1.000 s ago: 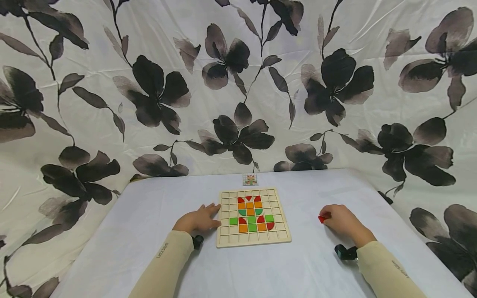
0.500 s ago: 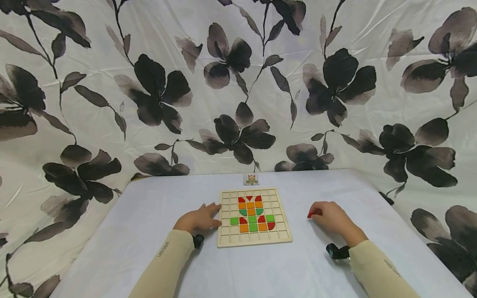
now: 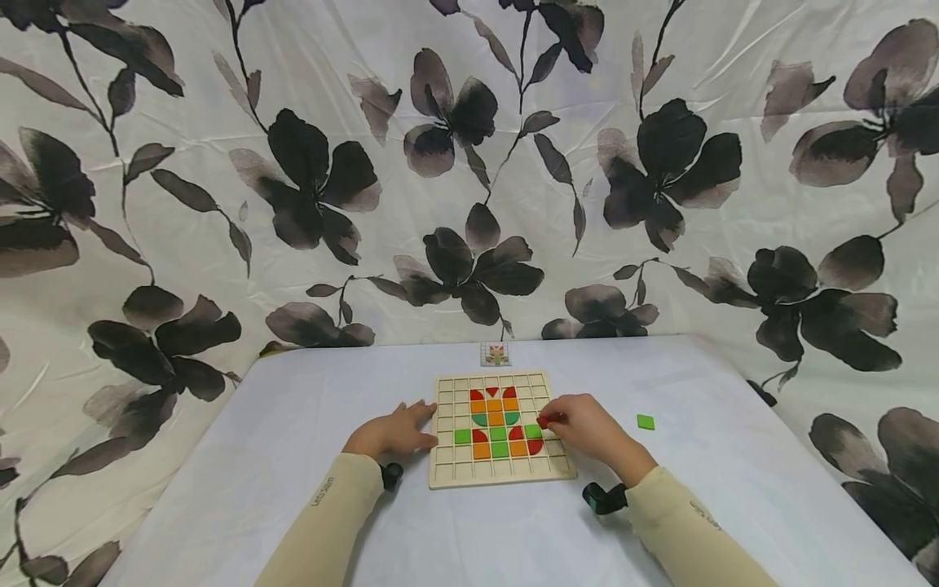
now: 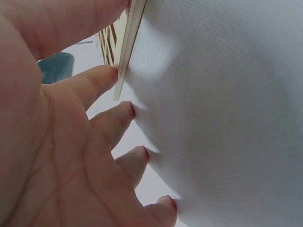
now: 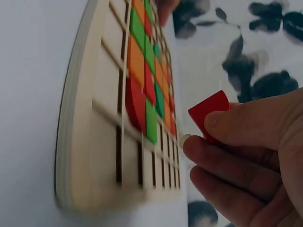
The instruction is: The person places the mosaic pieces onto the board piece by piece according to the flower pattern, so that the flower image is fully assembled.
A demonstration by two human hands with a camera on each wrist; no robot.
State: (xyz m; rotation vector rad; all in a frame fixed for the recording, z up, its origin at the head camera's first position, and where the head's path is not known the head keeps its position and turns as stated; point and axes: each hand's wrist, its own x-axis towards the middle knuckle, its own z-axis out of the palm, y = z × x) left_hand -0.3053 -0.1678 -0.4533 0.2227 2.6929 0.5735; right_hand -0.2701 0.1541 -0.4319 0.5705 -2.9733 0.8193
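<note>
A wooden grid board (image 3: 455,471) lies on the table with red, orange and green tiles set in its squares. At its left edge my left hand (image 3: 389,434) has its fingers spread, the thumb and a fingertip touching the rim, as the left wrist view also shows. Over the board's right side, my right hand (image 3: 592,428) pinches a red tile (image 5: 208,113) with one curved edge between thumb and finger. In the right wrist view that tile is held up clear of the grid, near a quarter-round red tile (image 5: 135,104) and a green square (image 5: 151,122) seated in it.
A loose green tile (image 3: 645,422) lies on the white tablecloth (image 3: 293,408) right of the board. Behind the board is a small picture card (image 3: 495,354) with a coloured pattern. A floral curtain (image 3: 469,163) hangs past the table's far edge.
My right hand has moved left from the table's right side to the board, carrying the red tile. The green tile on the cloth has come into view. My left hand stays put.
</note>
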